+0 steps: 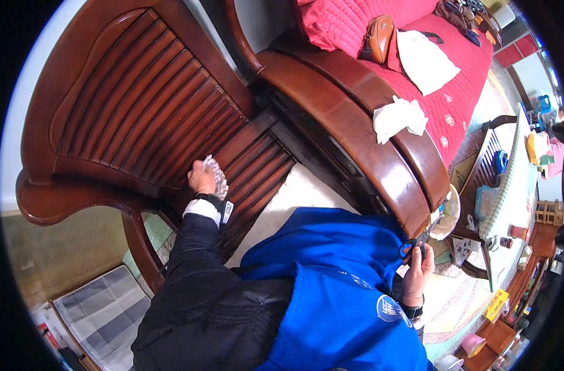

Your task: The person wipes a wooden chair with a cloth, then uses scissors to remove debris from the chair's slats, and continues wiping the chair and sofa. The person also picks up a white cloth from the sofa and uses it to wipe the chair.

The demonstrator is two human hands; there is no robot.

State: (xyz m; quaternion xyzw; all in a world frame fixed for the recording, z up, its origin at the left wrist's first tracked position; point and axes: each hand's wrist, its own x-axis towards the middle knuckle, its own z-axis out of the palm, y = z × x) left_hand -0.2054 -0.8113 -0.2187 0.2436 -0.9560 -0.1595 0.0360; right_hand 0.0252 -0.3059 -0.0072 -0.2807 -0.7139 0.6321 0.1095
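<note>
My left hand [201, 179] grips a small grey-and-white patterned piece [215, 178], whose material I cannot make out. It is over the slatted wooden seat [254, 167], close to the slatted backrest [143, 97]. My right hand [416, 273] holds scissors [419, 243] by their dark handles, near the front end of the polished wooden armrest [384, 195]. The blades point away from me, towards a lined waste bin [449, 218]. Below me a blue apron [328, 250] covers my lap, above a pale seat pad [305, 190].
A crumpled white cloth or tissue [399, 119] lies across the armrests. On the red quilted sofa cover [453, 69] are a brown leather bag [379, 39] and a white cloth [423, 60]. To the right stands a covered table [509, 185]. A yellow box [496, 305] is at lower right.
</note>
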